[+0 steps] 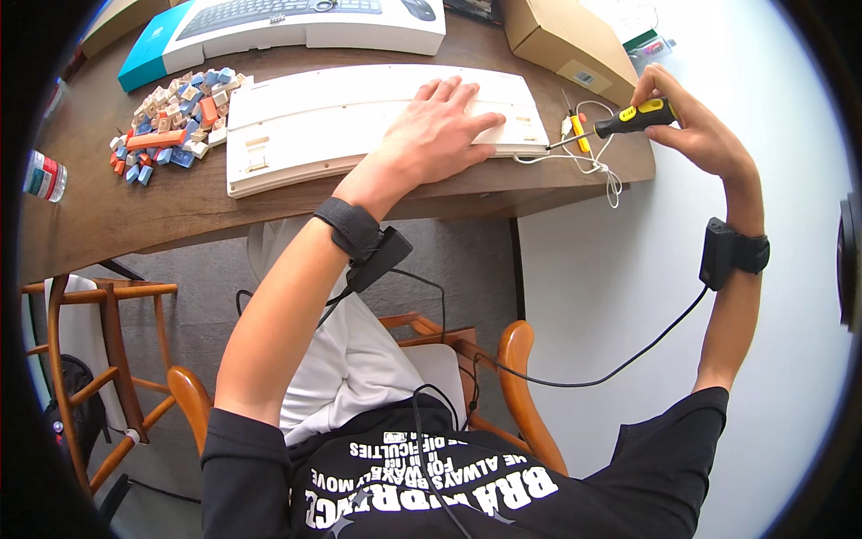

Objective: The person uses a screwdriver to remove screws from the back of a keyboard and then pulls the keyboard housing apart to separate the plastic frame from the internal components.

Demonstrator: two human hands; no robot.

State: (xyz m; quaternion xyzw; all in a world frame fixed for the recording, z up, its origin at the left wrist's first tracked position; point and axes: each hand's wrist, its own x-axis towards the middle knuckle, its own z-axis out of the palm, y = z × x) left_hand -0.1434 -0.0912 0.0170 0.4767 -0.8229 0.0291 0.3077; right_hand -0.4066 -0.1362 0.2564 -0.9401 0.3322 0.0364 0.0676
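A cream keyboard case (pixel 314 121), turned bottom up, lies across the brown wooden desk (pixel 135 211). My left hand (pixel 440 126) presses flat on its right half, fingers spread. My right hand (pixel 687 121) grips the yellow and black handle of a screwdriver (pixel 620 121), whose metal tip touches the right end of the case. A small yellow and orange tool (pixel 579 133) and a white cord (pixel 597 166) lie by that end.
A pile of blue, orange and cream keycaps (pixel 171 117) sits left of the case. Behind are a keyboard box (pixel 287 27) and a cardboard box (pixel 566 40). A bottle (pixel 43 175) stands at the desk's left edge. Wooden chairs (pixel 108 359) are below.
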